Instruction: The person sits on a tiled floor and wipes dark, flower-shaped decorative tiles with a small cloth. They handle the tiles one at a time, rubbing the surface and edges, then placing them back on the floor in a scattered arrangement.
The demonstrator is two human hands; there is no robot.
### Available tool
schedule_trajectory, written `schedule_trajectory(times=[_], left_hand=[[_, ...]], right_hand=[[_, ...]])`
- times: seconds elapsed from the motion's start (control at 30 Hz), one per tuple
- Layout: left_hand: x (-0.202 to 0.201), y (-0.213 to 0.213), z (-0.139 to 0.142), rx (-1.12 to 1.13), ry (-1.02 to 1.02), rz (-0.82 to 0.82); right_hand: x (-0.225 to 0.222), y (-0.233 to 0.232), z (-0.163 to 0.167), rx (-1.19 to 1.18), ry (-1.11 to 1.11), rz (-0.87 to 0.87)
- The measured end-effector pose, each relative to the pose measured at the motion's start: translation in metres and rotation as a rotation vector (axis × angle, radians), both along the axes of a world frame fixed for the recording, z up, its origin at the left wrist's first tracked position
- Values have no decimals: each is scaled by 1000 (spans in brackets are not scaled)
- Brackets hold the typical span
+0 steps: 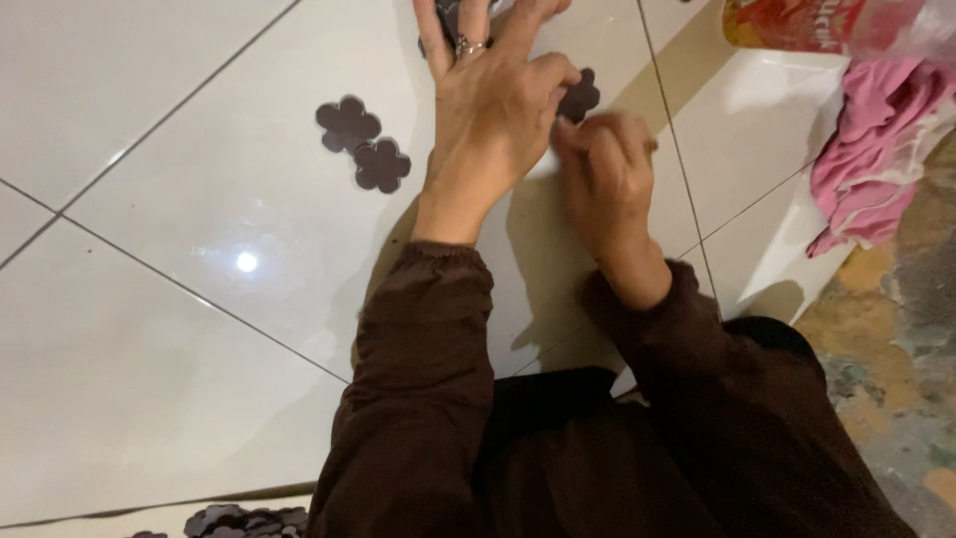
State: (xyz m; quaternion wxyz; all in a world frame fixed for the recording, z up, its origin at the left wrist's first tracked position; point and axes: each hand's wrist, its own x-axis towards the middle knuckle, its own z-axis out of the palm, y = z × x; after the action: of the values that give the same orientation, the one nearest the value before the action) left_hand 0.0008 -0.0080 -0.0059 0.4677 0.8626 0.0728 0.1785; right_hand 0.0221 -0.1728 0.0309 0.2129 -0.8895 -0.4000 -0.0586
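Step in hand: both hands are working on one dark flower-shaped cutout (579, 97) on the white tiled floor (179, 329); it looks like the piece is being placed or pressed flat beside others, though the exact action is blurred
Left hand: the left hand (488, 110) lies palm down with fingers spread wide, a ring on one finger, fingertips reaching over another dark piece (446, 18) at the top edge; it grips nothing that can be seen
Right hand: the right hand (607, 164) is curled narrow, fingertips bunched toward the cutout's lower edge; motion blur hides whether it pinches the piece or only touches it
Where the cutout lies: flat on the tile, between the two hands, just beside the left thumb and touching or nearly touching the right fingertips
Next move, as a judgement: a fine fingertip hold on a thin flat piece, lifted at its edge without bending the petals
Nearby: a pair of flower cutouts (363, 144) lies touching each other to the left, apart from the hands; a heap of the same cutouts (244, 520) sits at the bottom edge; pink cloth (866, 149) lies at the right
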Motion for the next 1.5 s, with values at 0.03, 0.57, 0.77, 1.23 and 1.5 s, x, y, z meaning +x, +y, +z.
schedule_trajectory(times=[0.03, 0.57, 0.77, 1.23, 1.5], left_hand=[[0, 0, 0, -1, -6, 1], [-1, 2, 5, -13, 49, -26], [-3, 2, 7, 16, 32, -32], [-3, 1, 1, 30, 22, -22], [-3, 1, 7, 76, -15, 3]], right_hand=[[0, -3, 5, 2, 97, -9], [11, -16, 15, 38, 311, -46], [35, -12, -4, 95, 86, -111], [45, -22, -14, 114, 62, -175], [40, -4, -10, -10, -22, -58]])
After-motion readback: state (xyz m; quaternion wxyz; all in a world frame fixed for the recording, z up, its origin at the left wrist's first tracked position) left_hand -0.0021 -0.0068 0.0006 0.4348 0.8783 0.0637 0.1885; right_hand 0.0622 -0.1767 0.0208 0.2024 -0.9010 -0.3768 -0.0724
